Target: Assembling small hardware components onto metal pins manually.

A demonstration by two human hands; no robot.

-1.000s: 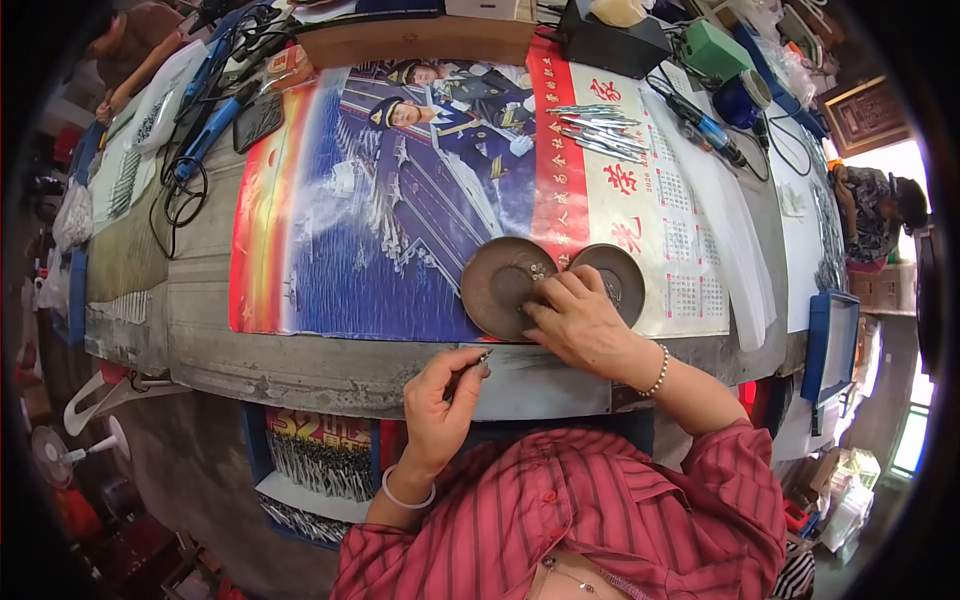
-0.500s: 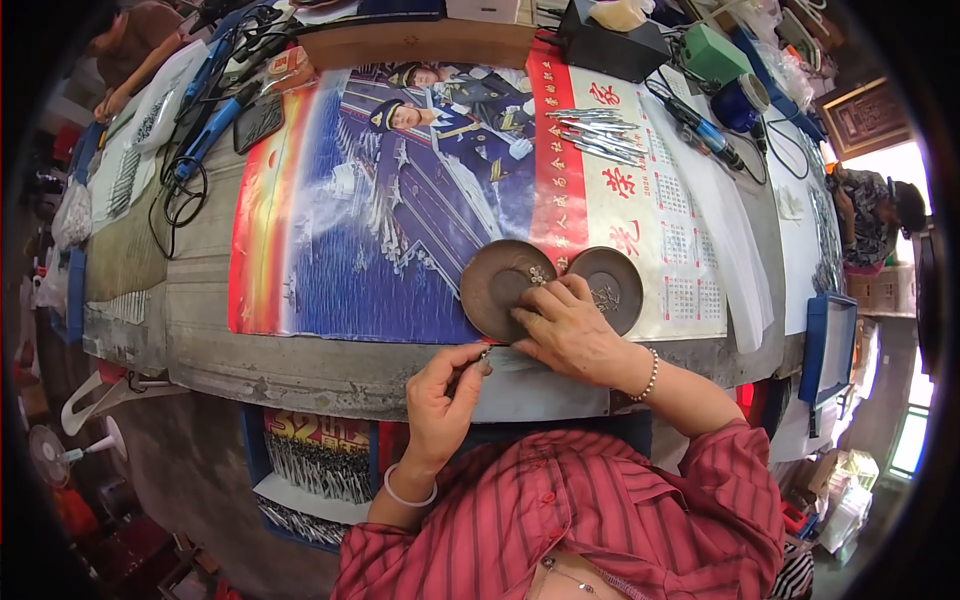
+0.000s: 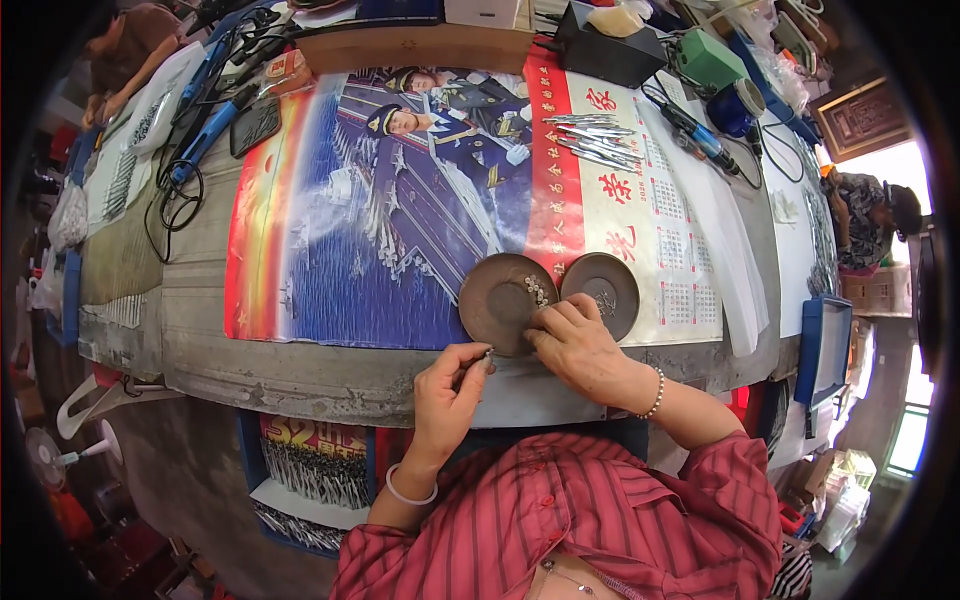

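Observation:
My left hand (image 3: 447, 398) is at the table's front edge, thumb and forefinger pinched on a small dark metal piece (image 3: 488, 353). Over the lower right rim of a round brown dish (image 3: 483, 290) is my right hand (image 3: 590, 358), its fingertips pressed together. Whatever they hold, if anything, is too small to make out. Several tiny pale beads or rings (image 3: 537, 290) lie at the right side of that dish. A smaller brown dish (image 3: 622, 285), touching or nearly touching it, holds tiny thin pieces (image 3: 604, 302) and stands just beyond my right fingers.
Under the dishes lies a large printed poster (image 3: 330, 270). A bundle of slim silvery pieces (image 3: 595, 140) rests on it. Blue-handled corded tools (image 3: 205, 140) lie left and right. A blue tray of metal pieces (image 3: 315, 475) sits below the table edge. Two other people are at the sides.
My right hand has drawn back from the beads toward the larger dish's lower right rim, uncovering more of them. The left hand has barely moved and keeps its pinch.

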